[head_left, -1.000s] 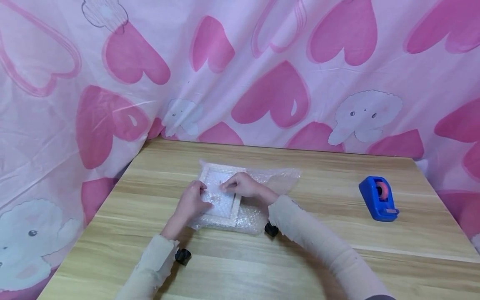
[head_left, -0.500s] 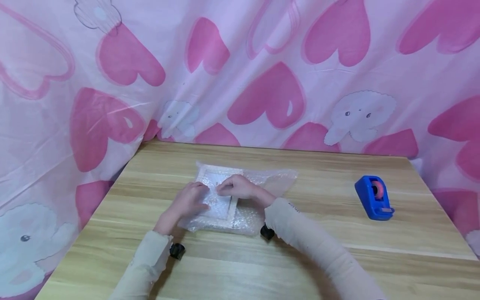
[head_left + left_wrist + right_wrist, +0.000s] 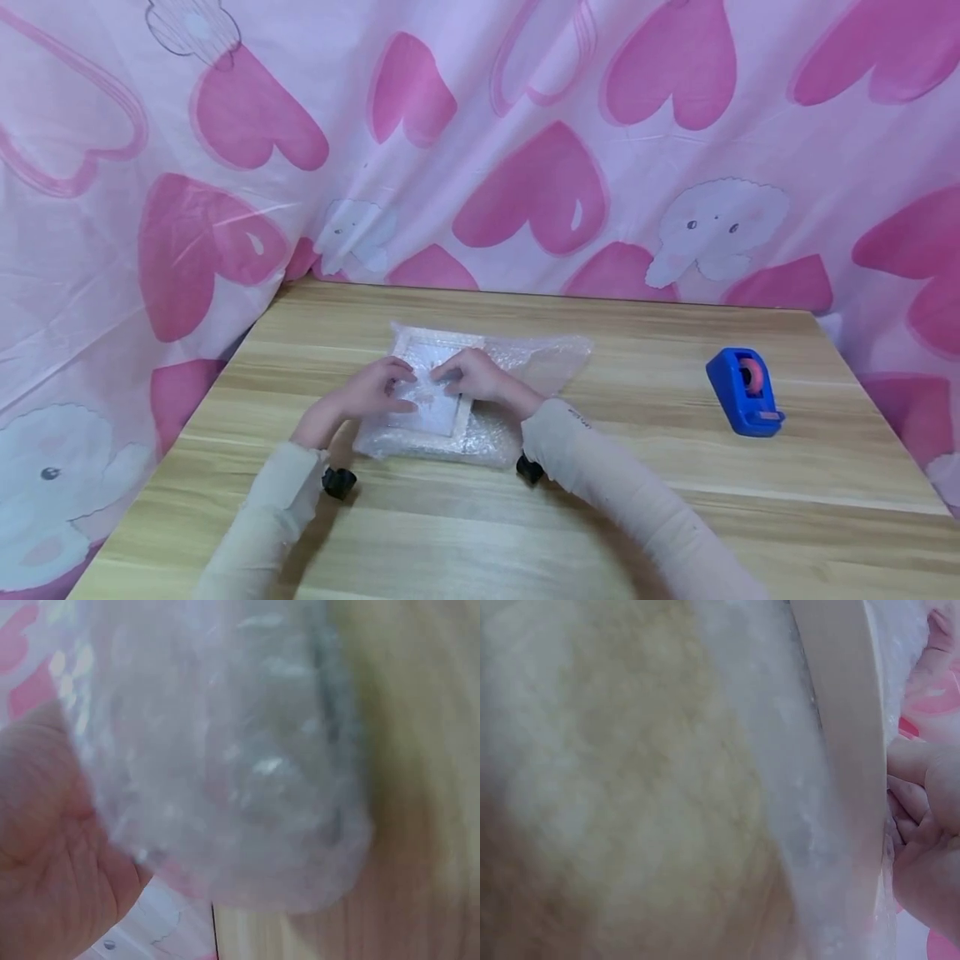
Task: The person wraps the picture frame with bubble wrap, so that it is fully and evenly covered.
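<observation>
Pale wood-grain counter stretches before clear bubble wrap, which spreads past the edges of a flat, white rectangular frame. Over the frame, the left hand and right hand bend their fingers; whether either grips is unclear. Wide wood separates them from a blue plastic tape dispenser, rightward. Behind the far edge hangs a pink heart-print curtain.
</observation>
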`<act>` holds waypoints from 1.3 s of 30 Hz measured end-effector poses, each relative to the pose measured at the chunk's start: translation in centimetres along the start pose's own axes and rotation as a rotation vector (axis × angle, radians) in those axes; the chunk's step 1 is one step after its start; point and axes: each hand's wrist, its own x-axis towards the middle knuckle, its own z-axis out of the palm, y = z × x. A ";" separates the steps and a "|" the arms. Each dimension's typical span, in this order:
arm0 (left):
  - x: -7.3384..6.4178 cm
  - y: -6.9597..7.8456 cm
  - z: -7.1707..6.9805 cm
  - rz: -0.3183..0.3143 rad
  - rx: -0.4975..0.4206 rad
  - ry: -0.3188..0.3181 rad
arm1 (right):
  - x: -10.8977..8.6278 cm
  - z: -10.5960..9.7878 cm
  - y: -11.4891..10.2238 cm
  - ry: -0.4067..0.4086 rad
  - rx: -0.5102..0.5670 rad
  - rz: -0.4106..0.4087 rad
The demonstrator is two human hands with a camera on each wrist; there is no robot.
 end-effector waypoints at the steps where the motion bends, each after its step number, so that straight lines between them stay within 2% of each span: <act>1: 0.1 -0.1 -0.1 0.015 -0.014 0.001 | 0.0 0.0 -0.1 0.000 -0.003 -0.001; 4: 0.3 0.0 -0.2 0.019 -0.002 -0.004 | -0.1 0.1 -0.2 -0.003 0.001 0.003; 7: 0.8 0.2 0.3 0.015 0.020 -0.031 | -0.1 0.1 -0.3 0.000 0.007 0.010; 12: 0.9 0.1 1.2 -0.004 -0.048 -0.069 | -0.2 0.1 -0.2 0.004 0.005 -0.017; 21: 0.5 -0.5 1.7 -0.020 -0.127 0.003 | -0.3 0.2 0.0 0.012 0.015 -0.007; 25: 0.6 -0.5 1.8 -0.032 -0.147 0.017 | -0.6 0.0 -0.3 -0.027 -0.048 -0.014; 30: 0.5 -0.6 2.0 0.002 -0.116 0.050 | -1.2 -0.4 -0.5 -0.096 -0.163 -0.097; 33: 0.4 -0.7 2.1 0.029 -0.106 0.063 | -1.8 -0.8 -0.5 -0.110 -0.181 -0.135; 36: 0.4 -0.7 2.1 0.061 -0.093 0.071 | -2.7 -1.6 -0.6 -0.093 -0.185 -0.145; 39: 0.2 -0.7 2.2 0.082 -0.070 0.089 | -3.5 -3.0 -0.4 -0.046 -0.141 -0.125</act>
